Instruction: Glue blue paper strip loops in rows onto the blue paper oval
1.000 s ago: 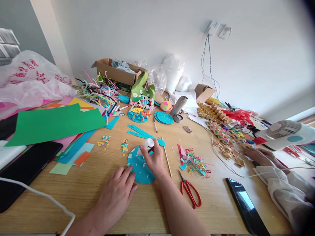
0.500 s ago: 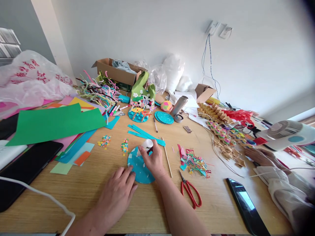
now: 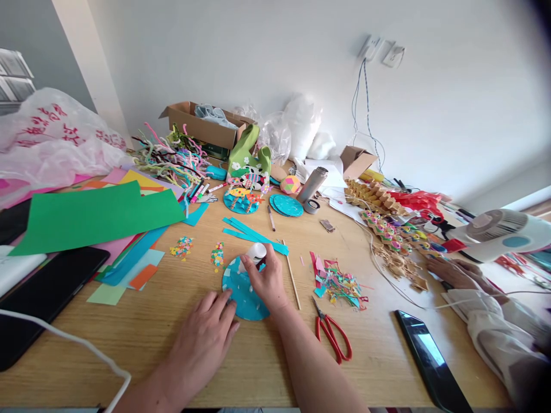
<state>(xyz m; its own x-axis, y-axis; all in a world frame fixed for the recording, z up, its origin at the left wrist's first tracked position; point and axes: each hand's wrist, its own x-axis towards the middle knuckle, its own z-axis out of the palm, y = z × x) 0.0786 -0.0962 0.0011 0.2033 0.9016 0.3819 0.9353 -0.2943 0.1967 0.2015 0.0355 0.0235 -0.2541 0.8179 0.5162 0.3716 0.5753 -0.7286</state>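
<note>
Right hand (image 3: 270,282) is gripping a white bottle (image 3: 257,251), thumb opposing fingers, gap bottle-wide. Bottle is leaning over the blue disc (image 3: 244,293) just below the fingers, presumably aiming its hidden lower end at the surface. Left hand (image 3: 204,327) is lying palm-down, fingers slightly apart, grasping nothing; fingertips are resting at the disc's left edge, likely bracing it against the bench (image 3: 258,367). Right forearm (image 3: 316,358) is angling in from near right. Blue strips (image 3: 252,234) are lying just beyond the right fingers, wooden stick (image 3: 293,280) just right of them, scissors (image 3: 330,331) farther right.
</note>
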